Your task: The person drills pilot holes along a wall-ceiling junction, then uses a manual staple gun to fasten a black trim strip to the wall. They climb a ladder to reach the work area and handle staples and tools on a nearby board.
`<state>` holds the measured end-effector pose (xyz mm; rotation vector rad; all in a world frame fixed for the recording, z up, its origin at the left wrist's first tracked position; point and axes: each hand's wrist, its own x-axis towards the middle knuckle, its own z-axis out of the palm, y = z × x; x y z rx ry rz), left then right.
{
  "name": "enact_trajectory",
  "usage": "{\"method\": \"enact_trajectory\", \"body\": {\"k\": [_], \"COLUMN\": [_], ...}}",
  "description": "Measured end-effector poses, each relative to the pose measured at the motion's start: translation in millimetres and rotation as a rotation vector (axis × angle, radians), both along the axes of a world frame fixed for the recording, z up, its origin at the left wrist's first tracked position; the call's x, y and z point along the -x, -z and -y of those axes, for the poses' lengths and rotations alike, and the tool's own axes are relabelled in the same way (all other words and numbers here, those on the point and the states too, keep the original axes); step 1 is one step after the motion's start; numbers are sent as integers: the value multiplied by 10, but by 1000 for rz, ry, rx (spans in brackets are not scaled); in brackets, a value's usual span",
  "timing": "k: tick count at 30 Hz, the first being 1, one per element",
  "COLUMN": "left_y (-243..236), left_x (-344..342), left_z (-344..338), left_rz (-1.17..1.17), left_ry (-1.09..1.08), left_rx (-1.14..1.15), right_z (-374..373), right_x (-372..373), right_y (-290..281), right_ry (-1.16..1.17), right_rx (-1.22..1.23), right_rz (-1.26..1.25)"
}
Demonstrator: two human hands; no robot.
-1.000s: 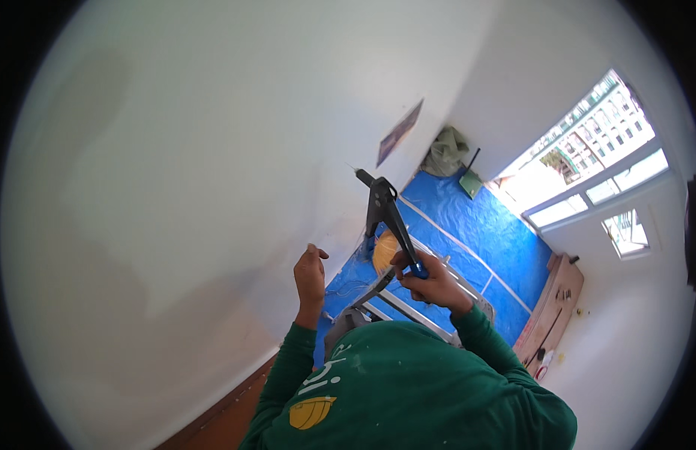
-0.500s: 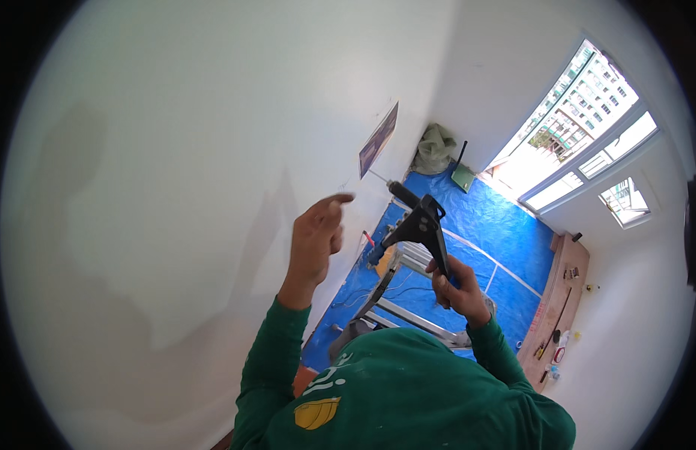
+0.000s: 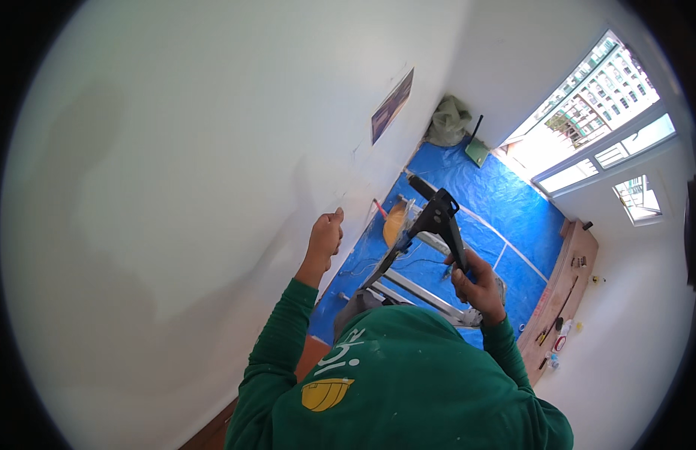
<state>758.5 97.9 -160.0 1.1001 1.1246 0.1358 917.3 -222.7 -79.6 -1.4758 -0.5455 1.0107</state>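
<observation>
My right hand (image 3: 479, 285) grips one handle of a black hand riveter (image 3: 440, 214), its cylindrical nose pointing up and left toward the wall. The tool's other arm slants down and left toward my middle. My left hand (image 3: 327, 238) is up close to the white wall (image 3: 213, 150), fingers curled and thumb against the index finger; what they hold, if anything, is too small to make out. Beyond both hands, a dark rectangular picture-like panel (image 3: 393, 105) sits on the wall, with small scuff marks below it.
Below me stands a metal ladder (image 3: 423, 291) on blue sheeting (image 3: 505, 202) with a cable. A yellow rounded thing (image 3: 394, 223) lies by the wall. Farther off are a greyish covered bundle (image 3: 447, 121) and a green dustpan (image 3: 477, 153). Small tools lie on a wooden ledge (image 3: 550, 307) at right.
My left hand has moved down from the riveter's nose, its index finger now curled in. The riveter is lower in the room; the thin rod seen earlier at its nose no longer shows.
</observation>
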Motion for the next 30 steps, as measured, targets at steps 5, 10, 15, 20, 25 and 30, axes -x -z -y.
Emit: {"method": "enact_trajectory", "body": {"k": [5, 10, 15, 20, 25, 30], "left_y": [-198, -868, -1346, -1608, -1864, -2023], "left_x": [325, 241, 293, 371, 361, 344], "left_z": [16, 204, 292, 309, 308, 299], "left_rz": [561, 664, 544, 617, 561, 596], "left_ry": [-137, -195, 109, 221, 278, 277], "left_rx": [499, 268, -347, -548, -937, -1082], "right_z": [-65, -177, -255, -269, -277, -258], "right_x": [15, 92, 142, 137, 139, 121], "right_y": [-2, -46, -89, -81, -12, 4], "right_ry": [-61, -225, -330, -370, -405, -410], "right_rx": [25, 20, 22, -116, -236, -264], "right_rz": [28, 36, -30, -181, -280, -278]}}
